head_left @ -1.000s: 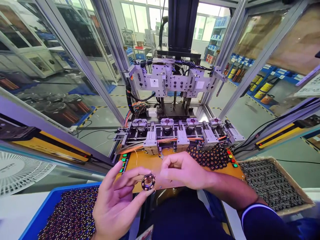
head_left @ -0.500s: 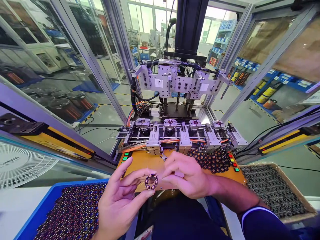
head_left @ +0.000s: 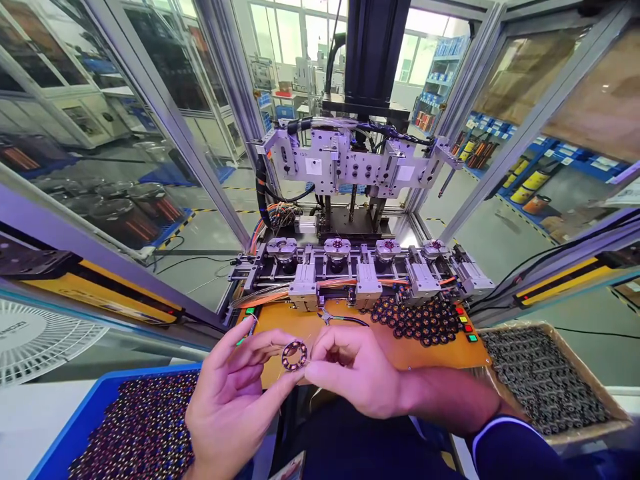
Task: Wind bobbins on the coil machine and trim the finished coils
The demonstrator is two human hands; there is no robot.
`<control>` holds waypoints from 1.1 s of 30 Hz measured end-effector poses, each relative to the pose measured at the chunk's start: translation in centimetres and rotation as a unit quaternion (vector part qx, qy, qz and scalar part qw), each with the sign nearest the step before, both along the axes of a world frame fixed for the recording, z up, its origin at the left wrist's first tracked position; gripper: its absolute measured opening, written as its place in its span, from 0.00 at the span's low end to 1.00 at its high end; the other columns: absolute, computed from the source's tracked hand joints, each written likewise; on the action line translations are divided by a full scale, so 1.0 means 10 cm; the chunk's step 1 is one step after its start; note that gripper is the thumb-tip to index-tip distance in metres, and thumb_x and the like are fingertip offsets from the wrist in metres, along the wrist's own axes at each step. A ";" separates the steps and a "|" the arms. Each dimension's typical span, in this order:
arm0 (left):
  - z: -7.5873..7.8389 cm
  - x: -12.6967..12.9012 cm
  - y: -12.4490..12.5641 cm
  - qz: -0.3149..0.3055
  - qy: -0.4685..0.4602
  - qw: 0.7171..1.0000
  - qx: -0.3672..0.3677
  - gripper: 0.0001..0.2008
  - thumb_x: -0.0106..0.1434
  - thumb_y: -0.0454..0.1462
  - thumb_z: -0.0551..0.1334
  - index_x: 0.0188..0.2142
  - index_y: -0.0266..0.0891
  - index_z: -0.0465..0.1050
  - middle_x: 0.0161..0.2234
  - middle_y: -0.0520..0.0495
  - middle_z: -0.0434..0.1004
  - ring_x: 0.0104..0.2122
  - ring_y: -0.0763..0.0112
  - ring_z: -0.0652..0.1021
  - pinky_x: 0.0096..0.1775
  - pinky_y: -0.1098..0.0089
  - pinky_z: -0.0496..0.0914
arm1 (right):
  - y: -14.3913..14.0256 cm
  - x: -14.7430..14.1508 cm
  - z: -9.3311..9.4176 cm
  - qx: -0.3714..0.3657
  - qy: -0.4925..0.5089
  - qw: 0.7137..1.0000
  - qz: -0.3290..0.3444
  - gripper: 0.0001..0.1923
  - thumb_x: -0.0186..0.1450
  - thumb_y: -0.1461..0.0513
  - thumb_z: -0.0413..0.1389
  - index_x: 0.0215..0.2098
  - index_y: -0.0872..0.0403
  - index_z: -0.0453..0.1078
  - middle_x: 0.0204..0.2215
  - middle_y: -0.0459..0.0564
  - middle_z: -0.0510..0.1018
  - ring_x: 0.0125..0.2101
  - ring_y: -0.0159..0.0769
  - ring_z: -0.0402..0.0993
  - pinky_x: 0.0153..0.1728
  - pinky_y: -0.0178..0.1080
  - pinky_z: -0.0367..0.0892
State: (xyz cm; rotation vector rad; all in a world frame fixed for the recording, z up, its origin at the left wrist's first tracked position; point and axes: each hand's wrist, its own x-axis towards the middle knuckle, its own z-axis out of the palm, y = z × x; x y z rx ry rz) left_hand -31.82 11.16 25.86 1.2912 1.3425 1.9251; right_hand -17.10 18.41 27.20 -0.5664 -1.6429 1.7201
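Note:
My left hand [head_left: 235, 393] pinches a small wound stator ring [head_left: 294, 357] between thumb and fingers, its open centre facing me. Dark with copper-coloured windings, the ring is tilted upright above the orange work plate. Right beside it, my right hand [head_left: 357, 370] is closed, thumb against forefinger, at the ring's right edge. A thin wire [head_left: 313, 400] hangs from under these fingertips; its pinched end is hidden. Beyond my hands, cutting pliers [head_left: 327, 317] with dark handles lie on the orange plate [head_left: 385, 340]. Several finished-looking stators [head_left: 425, 320] are laid close together to their right.
Behind the plate stands a machine with a row of round fixtures [head_left: 337, 248]. A blue bin [head_left: 107, 383] of wound rings is at left, near a white fan [head_left: 40, 343]. At right sits a carton [head_left: 607, 407] of dark parts. Metal frame posts flank both sides.
My right hand has lowered and moved slightly left, closer against the ring. The ring has turned a little in my left hand. The pliers' handles are now uncovered.

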 end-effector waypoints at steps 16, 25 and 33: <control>0.04 0.01 -0.02 -0.074 -0.139 0.983 -0.092 0.35 0.53 0.32 0.73 0.57 0.46 0.63 0.38 0.49 0.86 0.36 0.68 0.85 0.39 0.74 0.80 | 0.35 0.22 0.24 0.447 0.028 0.893 -0.038 0.03 0.67 0.66 0.57 0.35 0.57 0.73 0.29 0.50 0.75 0.30 0.30 0.70 0.31 0.33 0.69; 0.16 0.17 -0.07 -0.020 -0.173 0.969 -0.175 0.43 0.46 0.41 0.78 0.60 0.44 0.62 0.35 0.50 0.86 0.31 0.68 0.84 0.36 0.74 0.79 | 0.71 0.14 0.55 0.576 -0.057 0.788 0.212 0.08 0.70 0.64 0.54 0.42 0.59 0.75 0.35 0.51 0.75 0.36 0.29 0.69 0.36 0.31 0.66; 0.09 0.12 -0.10 -0.059 -0.175 0.965 -0.186 0.39 0.48 0.38 0.76 0.58 0.44 0.64 0.36 0.49 0.85 0.33 0.66 0.85 0.38 0.72 0.79 | 0.73 0.06 0.66 0.532 -0.119 0.771 0.330 0.09 0.70 0.64 0.53 0.36 0.58 0.75 0.33 0.50 0.76 0.33 0.29 0.69 0.34 0.31 0.65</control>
